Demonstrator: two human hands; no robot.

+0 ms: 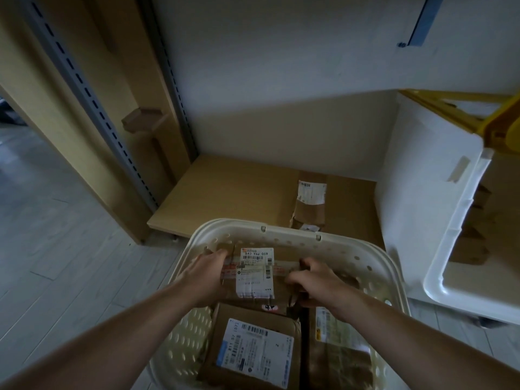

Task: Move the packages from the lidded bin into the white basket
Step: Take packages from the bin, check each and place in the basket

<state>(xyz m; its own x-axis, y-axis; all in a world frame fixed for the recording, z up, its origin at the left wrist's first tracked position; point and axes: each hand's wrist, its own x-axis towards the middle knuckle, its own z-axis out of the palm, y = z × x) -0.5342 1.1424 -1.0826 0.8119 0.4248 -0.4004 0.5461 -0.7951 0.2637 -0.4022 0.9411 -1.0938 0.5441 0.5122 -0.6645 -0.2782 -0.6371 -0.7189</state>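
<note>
A white perforated basket [284, 233] stands on the floor in front of me with cardboard packages inside. Both hands hold one brown package [254, 273] with white shipping labels over the basket's far half: my left hand [206, 273] grips its left side and my right hand [312, 278] its right side. Below it lie a labelled brown package [253, 350] and another package [337, 342] to its right. The lidded bin [439, 220] is the white tub at the right, its yellow lid [484, 114] raised, with brown boxes [472, 243] inside.
A low wooden shelf board [230, 192] lies behind the basket, with a taped labelled box [309, 201] on it. A metal shelf upright [92, 102] and cardboard sheets stand at the left. Pale plank floor [62, 235] spreads to the left.
</note>
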